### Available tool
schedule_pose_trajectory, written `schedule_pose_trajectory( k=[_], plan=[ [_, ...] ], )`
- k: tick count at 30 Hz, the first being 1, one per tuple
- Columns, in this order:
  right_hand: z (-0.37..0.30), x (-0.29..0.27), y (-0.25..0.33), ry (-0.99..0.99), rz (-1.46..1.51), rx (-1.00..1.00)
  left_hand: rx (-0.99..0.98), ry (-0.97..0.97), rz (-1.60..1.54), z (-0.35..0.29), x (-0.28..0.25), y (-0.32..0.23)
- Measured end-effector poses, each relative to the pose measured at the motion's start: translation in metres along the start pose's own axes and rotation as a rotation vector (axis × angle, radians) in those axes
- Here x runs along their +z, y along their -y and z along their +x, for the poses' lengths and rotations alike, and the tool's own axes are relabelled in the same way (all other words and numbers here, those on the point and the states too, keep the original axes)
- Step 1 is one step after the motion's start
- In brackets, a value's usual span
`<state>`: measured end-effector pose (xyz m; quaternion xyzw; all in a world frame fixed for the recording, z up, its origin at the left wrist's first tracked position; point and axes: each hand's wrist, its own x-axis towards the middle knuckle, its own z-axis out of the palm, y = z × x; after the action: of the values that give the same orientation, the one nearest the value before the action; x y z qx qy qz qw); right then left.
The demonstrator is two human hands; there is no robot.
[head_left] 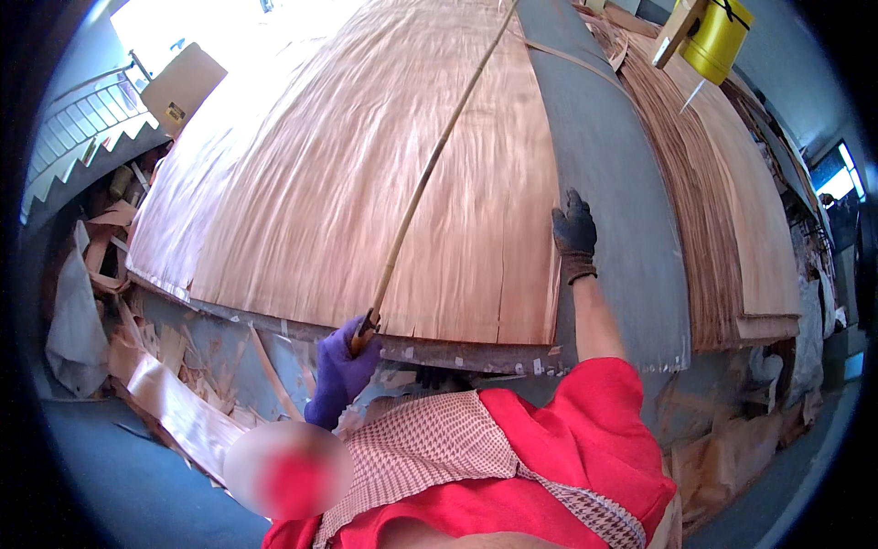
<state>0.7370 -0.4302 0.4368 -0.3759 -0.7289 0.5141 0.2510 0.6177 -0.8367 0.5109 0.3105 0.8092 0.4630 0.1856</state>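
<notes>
My left hand (340, 371), in a purple glove, is closed round the dark grip of a long thin bamboo-like stick (428, 169). The stick slants away up and to the right across a large sheet of reddish wood veneer (338, 201), which has fine ripples and a few splits at its near edge. My right hand (574, 231), in a black glove with a brown cuff, lies with fingers stretched at the sheet's right edge, partly over the grey surface (626, 220) beside it. No object shows in that hand; what lies under its palm is hidden.
Stacked veneer (700, 220) lies to the right of the grey strip. A yellow container (718, 41) hangs at the far right by a wooden piece (679, 35). Torn veneer scraps (187, 366) litter the floor at left. Stairs with a railing (91, 110) stand far left.
</notes>
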Motion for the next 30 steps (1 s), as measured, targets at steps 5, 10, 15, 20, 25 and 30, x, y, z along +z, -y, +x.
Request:
schedule_pose_trajectory(
  k=[5,10,15,20,25,30],
  plan=[
    [-0.013,0.057,0.063,0.181,0.764,0.046,0.064,0.064,0.04,-0.013,0.004,-0.017],
    [0.029,0.076,0.101,0.379,1.412,0.126,0.202,0.078,0.098,-0.024,0.017,-0.014],
    [0.034,0.047,0.08,0.166,1.5,0.011,0.292,0.154,0.304,-0.012,0.022,-0.019],
    [-0.013,0.041,0.074,0.027,1.367,0.006,0.318,0.195,0.281,-0.015,0.024,0.014],
    [-0.045,0.068,0.053,0.11,1.43,0.131,0.281,0.226,0.33,-0.04,-0.004,0.03],
    [-0.053,0.082,0.048,0.178,1.41,0.174,0.233,0.207,0.179,-0.065,0.003,0.05]
  ],
)
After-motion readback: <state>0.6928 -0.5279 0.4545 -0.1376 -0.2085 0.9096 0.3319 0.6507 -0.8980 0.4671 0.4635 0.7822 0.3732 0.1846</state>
